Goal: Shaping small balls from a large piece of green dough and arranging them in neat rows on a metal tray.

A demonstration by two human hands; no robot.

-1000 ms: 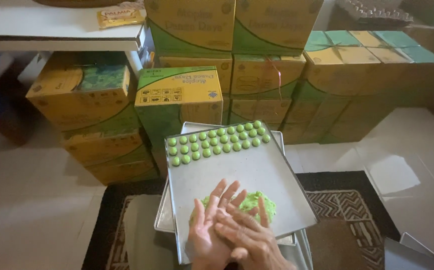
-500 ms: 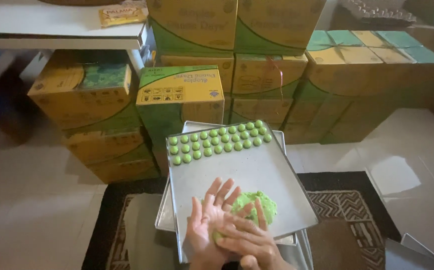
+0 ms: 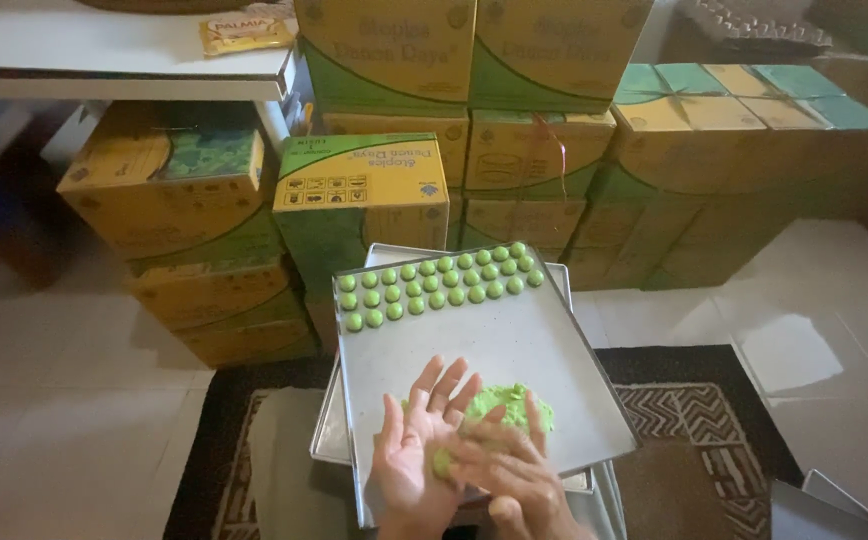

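A small green dough ball [image 3: 442, 462] sits pressed between the two palms: the left hand [image 3: 416, 450] lies open, fingers spread toward 12 o'clock, and the right hand [image 3: 509, 475] lies flat across it from 4 o'clock, so neither grip closes. Just at 1 o'clock lies a green dough lump [image 3: 507, 405] on the metal tray [image 3: 514, 340]. Rows of green balls [image 3: 439, 283] line its 12 o'clock edge. Yellow-green cardboard boxes [image 3: 359, 190] stand beyond.
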